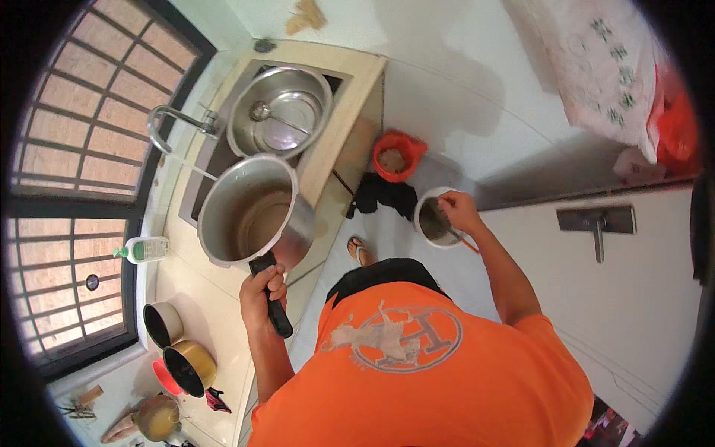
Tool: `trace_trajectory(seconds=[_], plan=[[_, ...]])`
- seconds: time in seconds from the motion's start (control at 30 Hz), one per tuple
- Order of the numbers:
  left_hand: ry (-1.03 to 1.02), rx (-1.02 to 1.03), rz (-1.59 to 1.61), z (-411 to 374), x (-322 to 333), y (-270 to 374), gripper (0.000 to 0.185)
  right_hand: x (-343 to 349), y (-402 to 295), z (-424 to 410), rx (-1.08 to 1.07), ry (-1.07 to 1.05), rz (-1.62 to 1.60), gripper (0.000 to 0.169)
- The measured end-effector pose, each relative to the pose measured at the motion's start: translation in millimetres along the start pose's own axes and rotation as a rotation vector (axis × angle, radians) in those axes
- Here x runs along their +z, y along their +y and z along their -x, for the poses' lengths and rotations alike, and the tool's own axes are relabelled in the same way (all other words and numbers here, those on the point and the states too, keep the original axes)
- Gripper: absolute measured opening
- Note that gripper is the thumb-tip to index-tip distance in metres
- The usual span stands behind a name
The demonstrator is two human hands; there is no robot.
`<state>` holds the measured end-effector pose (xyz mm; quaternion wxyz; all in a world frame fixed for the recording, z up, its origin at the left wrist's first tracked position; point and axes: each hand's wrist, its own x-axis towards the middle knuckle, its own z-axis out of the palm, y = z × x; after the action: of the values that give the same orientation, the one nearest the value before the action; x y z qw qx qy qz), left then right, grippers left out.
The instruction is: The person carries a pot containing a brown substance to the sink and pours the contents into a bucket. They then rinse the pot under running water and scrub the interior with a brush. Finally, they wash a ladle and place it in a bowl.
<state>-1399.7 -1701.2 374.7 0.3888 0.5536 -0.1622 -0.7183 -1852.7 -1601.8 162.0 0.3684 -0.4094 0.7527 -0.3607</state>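
My left hand grips the black handle of a deep aluminium pot, probably a pressure cooker body. The pot is tilted, with its open mouth toward me and brownish staining inside; it overlaps the sink's near part. Over the far right rim of a white bucket is my right hand, fingers curled together. Whether it pinches something there cannot be made out. Dark greyish contents show inside the bucket, and a thin orange-brown stick crosses its rim.
A large steel basin holding a ladle sits in the sink, near the faucet. A detergent bottle and small pots stand along the counter. On the floor are a red bin and black cloth. A door handle juts out right.
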Motion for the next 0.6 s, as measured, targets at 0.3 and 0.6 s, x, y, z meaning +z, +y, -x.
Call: trace_trajectory(seconds=[0.3,0.6], plan=[[0.25,0.085,0.152,-64,-53,30,0.013,37,-167,-138,-0.189,-0.107,-0.183,0.021],[0.212,0.106,0.116,-99,-40,48,0.01,59,-273,-320,-0.271,-0.062,-0.085,0.026]])
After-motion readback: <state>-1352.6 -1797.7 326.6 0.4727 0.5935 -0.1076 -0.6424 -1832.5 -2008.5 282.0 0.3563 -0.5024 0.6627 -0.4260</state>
